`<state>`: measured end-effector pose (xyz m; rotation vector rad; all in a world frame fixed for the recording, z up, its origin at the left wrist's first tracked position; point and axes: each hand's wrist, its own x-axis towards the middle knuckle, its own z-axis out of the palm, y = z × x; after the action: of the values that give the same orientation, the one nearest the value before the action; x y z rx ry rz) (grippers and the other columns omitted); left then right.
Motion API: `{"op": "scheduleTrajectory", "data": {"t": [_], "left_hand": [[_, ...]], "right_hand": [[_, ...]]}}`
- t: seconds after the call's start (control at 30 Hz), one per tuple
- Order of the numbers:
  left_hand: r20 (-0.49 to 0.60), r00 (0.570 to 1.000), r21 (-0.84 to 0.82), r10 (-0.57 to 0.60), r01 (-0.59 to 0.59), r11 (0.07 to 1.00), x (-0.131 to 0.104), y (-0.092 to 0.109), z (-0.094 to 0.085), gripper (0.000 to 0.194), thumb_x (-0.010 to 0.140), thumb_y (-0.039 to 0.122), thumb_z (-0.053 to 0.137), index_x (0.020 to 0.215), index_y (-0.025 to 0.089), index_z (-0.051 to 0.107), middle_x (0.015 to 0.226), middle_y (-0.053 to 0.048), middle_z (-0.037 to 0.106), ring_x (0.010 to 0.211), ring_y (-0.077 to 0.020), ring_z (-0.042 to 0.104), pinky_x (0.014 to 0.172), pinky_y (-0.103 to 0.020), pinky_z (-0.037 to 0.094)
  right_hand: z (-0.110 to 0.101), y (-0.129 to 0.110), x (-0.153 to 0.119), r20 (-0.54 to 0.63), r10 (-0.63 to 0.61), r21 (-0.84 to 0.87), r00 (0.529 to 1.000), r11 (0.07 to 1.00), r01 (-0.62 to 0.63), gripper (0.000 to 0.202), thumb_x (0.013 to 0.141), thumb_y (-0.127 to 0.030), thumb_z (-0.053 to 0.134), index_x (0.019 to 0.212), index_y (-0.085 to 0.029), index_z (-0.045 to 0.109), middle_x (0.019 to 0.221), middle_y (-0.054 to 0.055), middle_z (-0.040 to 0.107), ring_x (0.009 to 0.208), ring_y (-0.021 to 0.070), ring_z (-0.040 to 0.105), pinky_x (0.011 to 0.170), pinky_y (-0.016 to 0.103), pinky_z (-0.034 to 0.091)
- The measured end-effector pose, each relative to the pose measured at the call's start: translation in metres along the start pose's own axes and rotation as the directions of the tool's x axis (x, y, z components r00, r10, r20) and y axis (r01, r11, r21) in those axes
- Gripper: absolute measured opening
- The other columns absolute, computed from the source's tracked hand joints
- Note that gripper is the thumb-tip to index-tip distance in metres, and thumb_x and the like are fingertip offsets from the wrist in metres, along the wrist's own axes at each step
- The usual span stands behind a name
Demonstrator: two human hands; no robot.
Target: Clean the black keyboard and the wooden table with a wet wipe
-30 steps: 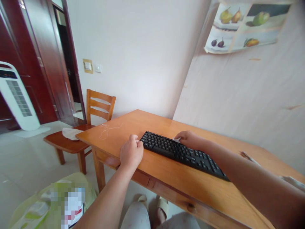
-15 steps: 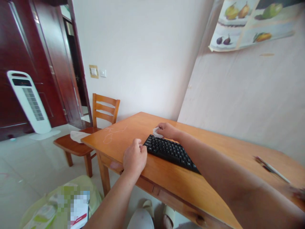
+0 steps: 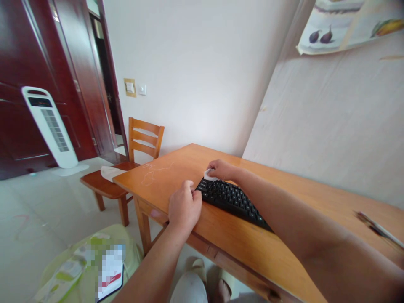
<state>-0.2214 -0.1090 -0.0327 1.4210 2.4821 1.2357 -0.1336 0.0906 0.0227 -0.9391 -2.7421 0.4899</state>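
Note:
A black keyboard [image 3: 233, 199] lies on the wooden table [image 3: 176, 168], its right end hidden under my right forearm. My left hand [image 3: 185, 205] grips the keyboard's left end, thumb and fingers closed at the edge. Over the far left corner of the keys, my right hand [image 3: 221, 170] pinches a white tissue [image 3: 210, 175]. The tissue touches the keyboard's back edge. Part of it is hidden by the fingers.
Brushes or thin sticks [image 3: 377, 227] lie at the table's right. Beyond the left edge stands a wooden chair [image 3: 145, 139] with a white cloth [image 3: 110, 172] on it. A light green stool [image 3: 132, 252] below left holds a phone [image 3: 112, 271] and a packet [image 3: 66, 273].
The tissue in my right hand has moved from behind the keyboard's back edge onto its far left corner. My left hand stays at the left end. The view has shifted slightly right and down.

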Motion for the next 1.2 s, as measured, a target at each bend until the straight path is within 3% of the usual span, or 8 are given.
{"op": "scheduleTrajectory", "data": {"t": [0.2,0.57,0.8,1.2], "left_hand": [[-0.006,1.0,0.001,0.016,-0.016,1.0,0.001,0.0,0.001,0.028,0.09,0.025,0.048,0.116,0.024,0.056,0.104,-0.005,0.074,0.1,-0.0234,0.068,0.085,-0.032,0.045],[-0.011,1.0,-0.005,0.025,-0.025,1.0,0.002,-0.001,0.0,0.028,0.089,0.027,0.047,0.115,0.024,0.056,0.106,-0.005,0.074,0.098,-0.0233,0.068,0.084,-0.032,0.046],[-0.032,0.998,0.006,0.052,-0.051,0.999,0.004,-0.006,0.003,0.027,0.09,0.029,0.046,0.114,0.024,0.056,0.104,-0.004,0.074,0.095,-0.0224,0.069,0.079,-0.031,0.047],[-0.013,1.0,0.009,0.027,-0.027,1.0,0.01,-0.009,0.002,0.03,0.089,0.033,0.045,0.115,0.024,0.057,0.106,-0.004,0.075,0.098,-0.0256,0.069,0.083,-0.035,0.05]], "right_hand": [[-0.009,0.0,-0.009,0.036,0.038,-0.121,0.999,0.992,-0.034,0.02,0.07,-0.014,0.068,0.089,-0.018,0.075,0.089,0.003,0.075,0.08,0.0168,0.065,0.064,0.021,0.045],[-0.03,0.014,-0.038,0.147,0.163,-0.205,0.976,0.97,-0.131,0.012,0.067,-0.013,0.07,0.076,-0.018,0.075,0.07,0.003,0.072,0.071,0.0191,0.067,0.061,0.025,0.049],[-0.044,0.025,-0.064,0.153,0.249,-0.241,0.956,0.948,-0.209,0.017,0.066,-0.014,0.074,0.083,-0.018,0.076,0.077,0.004,0.074,0.075,0.0197,0.068,0.067,0.027,0.05],[-0.064,0.051,-0.109,0.192,0.353,-0.323,0.916,0.904,-0.281,0.025,0.068,-0.015,0.07,0.092,-0.017,0.075,0.09,0.006,0.076,0.079,0.0196,0.068,0.065,0.024,0.048]]}}
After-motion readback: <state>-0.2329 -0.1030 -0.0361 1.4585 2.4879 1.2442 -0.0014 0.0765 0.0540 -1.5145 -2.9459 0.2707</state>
